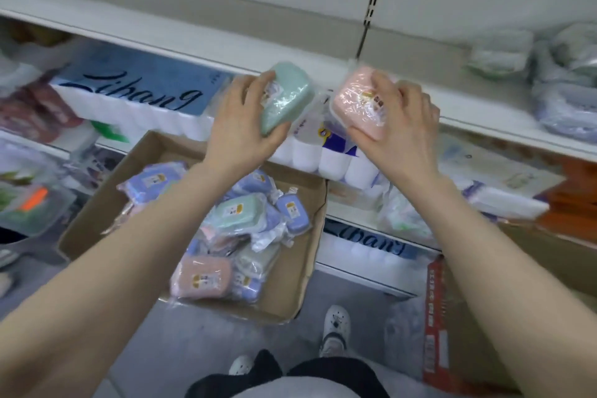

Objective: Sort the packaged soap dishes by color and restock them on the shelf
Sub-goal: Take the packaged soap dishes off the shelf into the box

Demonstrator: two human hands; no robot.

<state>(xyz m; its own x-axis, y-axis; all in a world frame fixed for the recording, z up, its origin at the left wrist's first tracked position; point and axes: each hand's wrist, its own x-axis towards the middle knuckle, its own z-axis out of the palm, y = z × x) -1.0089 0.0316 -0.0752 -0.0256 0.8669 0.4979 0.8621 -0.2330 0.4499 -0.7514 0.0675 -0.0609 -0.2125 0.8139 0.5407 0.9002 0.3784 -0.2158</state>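
Note:
My left hand (240,119) grips a green packaged soap dish (287,97), held up in front of the white shelf's edge (181,39). My right hand (400,126) grips a pink packaged soap dish (358,103) at the same height, just to the right. Below them an open cardboard box (297,275) on the floor holds several wrapped soap dishes in blue, green and pink, among them a pink one (202,278) at the front and a green one (235,213) in the middle.
Packs of white paper rolls (129,97) fill the lower shelf behind my hands. Wrapped goods (565,81) lie on the upper shelf at the right. A red-edged carton (436,317) stands on the floor at the right, near my shoes (336,329).

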